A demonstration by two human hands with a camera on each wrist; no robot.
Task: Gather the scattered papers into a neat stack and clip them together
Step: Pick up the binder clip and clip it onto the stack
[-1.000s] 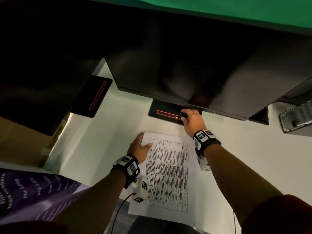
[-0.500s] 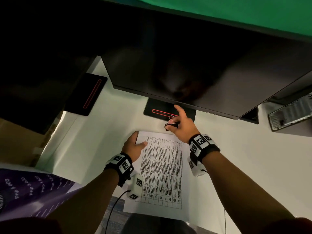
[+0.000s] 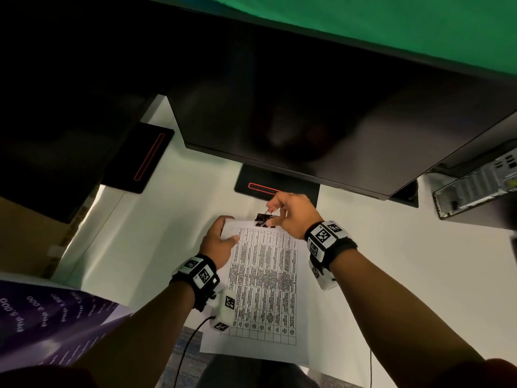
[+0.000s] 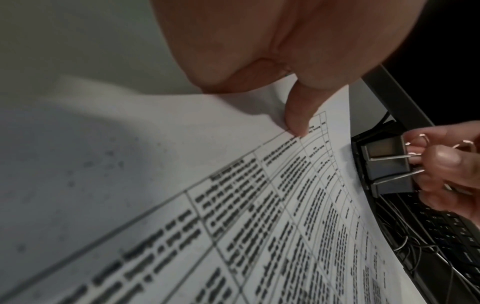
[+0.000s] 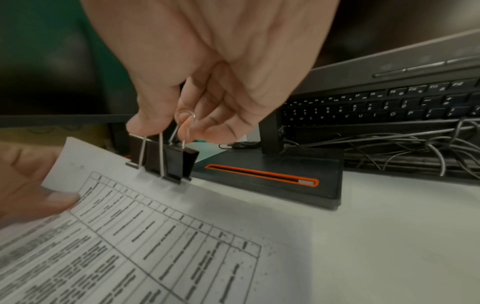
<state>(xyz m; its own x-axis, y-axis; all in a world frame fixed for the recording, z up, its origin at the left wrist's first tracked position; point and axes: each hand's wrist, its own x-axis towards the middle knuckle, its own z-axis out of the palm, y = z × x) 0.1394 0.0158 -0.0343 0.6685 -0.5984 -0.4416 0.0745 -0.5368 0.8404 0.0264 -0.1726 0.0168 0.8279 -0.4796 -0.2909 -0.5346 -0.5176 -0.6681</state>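
Now right hand [image 5: 207, 86] pinches binder clip [image 5: 166, 160] at papers' [image 3: 265, 278] edge.

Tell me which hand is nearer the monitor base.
Right. The right hand pinches the binder clip just in front of the monitor base; the left hand holds the papers farther back.

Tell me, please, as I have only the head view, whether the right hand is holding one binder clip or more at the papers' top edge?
Observer: The right wrist view shows two black binder clips side by side, with the right hand pinching their wire handles.
Operator: Are they clamped on the papers?
Observer: Their mouths meet the top edge of the papers. I cannot tell whether they bite.
Operator: How is the left hand holding the sheets?
Observer: The left wrist view shows the left hand pressing its thumb on the top sheet near the corner.
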